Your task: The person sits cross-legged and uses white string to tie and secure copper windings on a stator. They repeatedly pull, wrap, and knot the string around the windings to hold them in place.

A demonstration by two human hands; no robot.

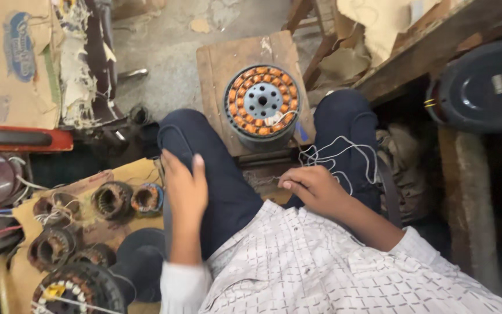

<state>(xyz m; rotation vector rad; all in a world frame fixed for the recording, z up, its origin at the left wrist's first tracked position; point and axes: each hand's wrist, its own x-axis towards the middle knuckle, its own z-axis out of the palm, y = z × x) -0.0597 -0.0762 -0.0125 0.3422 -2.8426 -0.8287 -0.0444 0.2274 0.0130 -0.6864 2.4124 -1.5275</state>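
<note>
A bare concrete floor spreads under a cluttered workshop, with a worn cardboard box at the far left and a rough timber bench at the right. Between the person's knees stands a small wooden stool as worktop, carrying a round motor stator with copper windings. The left hand lies flat and released on the thigh. The right hand rests loosely curled, just beside thin white wires on the right leg.
</note>
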